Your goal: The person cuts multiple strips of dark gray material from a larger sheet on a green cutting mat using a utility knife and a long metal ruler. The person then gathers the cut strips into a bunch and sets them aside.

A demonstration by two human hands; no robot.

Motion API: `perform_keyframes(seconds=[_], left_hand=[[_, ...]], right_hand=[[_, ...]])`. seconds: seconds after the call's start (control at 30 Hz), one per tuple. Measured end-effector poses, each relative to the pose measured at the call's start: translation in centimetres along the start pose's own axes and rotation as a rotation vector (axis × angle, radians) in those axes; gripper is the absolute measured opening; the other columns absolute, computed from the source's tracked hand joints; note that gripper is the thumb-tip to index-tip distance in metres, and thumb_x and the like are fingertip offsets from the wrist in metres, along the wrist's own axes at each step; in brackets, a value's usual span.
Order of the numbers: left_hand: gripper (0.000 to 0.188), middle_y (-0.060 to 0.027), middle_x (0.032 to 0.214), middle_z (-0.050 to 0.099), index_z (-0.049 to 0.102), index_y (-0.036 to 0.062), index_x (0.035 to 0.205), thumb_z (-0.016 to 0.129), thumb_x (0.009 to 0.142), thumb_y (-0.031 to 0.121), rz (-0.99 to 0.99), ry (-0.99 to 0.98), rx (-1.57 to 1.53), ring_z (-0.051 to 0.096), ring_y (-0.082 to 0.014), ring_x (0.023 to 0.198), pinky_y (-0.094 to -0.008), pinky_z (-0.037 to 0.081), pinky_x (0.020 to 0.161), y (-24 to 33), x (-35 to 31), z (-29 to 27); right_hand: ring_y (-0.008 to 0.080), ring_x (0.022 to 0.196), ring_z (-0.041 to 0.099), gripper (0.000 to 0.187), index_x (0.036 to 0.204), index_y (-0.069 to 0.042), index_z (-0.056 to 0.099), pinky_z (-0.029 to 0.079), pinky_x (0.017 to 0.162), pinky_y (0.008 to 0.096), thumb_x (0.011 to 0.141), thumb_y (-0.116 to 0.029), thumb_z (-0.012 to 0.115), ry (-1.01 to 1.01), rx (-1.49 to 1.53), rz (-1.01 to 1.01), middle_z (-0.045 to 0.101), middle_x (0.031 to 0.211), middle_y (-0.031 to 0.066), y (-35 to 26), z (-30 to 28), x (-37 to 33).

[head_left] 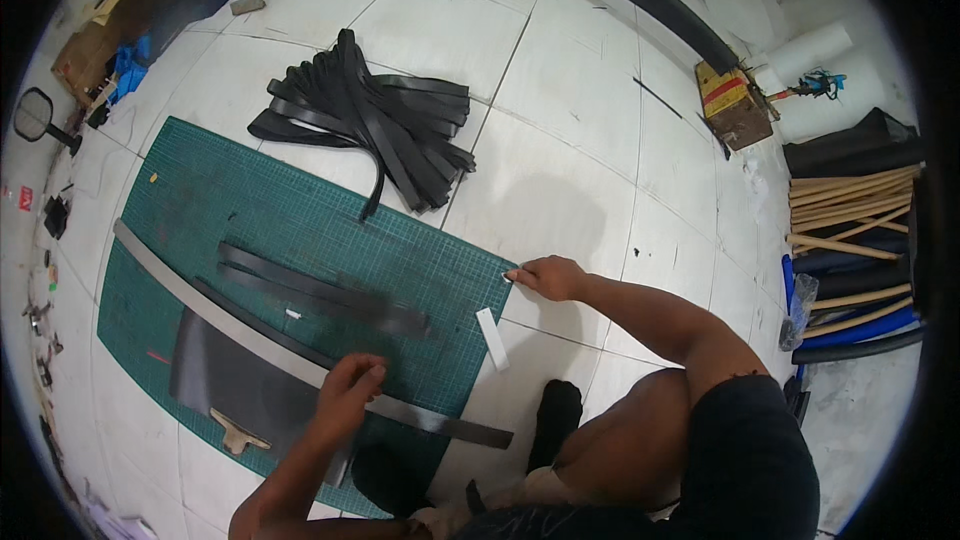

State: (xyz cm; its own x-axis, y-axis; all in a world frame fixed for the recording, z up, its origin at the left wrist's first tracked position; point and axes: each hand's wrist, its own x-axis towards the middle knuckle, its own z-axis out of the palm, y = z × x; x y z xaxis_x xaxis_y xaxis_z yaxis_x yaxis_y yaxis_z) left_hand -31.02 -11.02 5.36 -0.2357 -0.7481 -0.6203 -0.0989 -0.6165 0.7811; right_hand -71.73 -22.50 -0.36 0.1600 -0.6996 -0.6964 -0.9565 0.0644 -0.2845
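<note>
Left hand point(350, 385) pressing long metal ruler point(300, 365); white label strip point(492, 338) beside green mat point(300, 210).

On the floor point(600, 120) lies a cutting mat point(200, 190), a heap of strips point(375, 120) just off its far edge, a long ruler point(250, 335) slanting across its near half, two strips point(320, 292) mid-mat, a small slip point(492, 338) beside its right edge.
</note>
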Motion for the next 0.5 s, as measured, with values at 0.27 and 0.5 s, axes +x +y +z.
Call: perform_keyframes(seconds=[0.27, 0.5], left_hand=[[0.025, -0.0038, 0.095, 0.064, 0.065, 0.0014, 0.113, 0.064, 0.097, 0.021, -0.077, 0.162, 0.057, 0.060, -0.0133, 0.084, -0.0298, 0.050, 0.074, 0.1, -0.7, 0.0], [0.029, -0.0069, 0.097, 0.065, 0.065, 0.0015, 0.106, 0.063, 0.098, 0.029, 0.017, 0.147, 0.098, 0.062, -0.0156, 0.084, -0.0326, 0.051, 0.076, -2.6, -0.9, -1.2]], right_hand=[[0.0321, 0.103, 0.067, 0.076, 0.107, -0.004, 0.072, 0.052, 0.090, 0.0435, 0.071, -0.071, 0.075, 0.127, 0.212, 0.050, 0.071, 0.107, 0.0174, -1.5, -0.3, -1.2], [0.0371, 0.094, 0.070, 0.064, 0.099, 0.003, 0.069, 0.055, 0.081, 0.0458, 0.078, -0.057, 0.078, 0.249, 0.317, 0.138, 0.071, 0.100, 0.0228, 0.3, 3.2, 1.0]])
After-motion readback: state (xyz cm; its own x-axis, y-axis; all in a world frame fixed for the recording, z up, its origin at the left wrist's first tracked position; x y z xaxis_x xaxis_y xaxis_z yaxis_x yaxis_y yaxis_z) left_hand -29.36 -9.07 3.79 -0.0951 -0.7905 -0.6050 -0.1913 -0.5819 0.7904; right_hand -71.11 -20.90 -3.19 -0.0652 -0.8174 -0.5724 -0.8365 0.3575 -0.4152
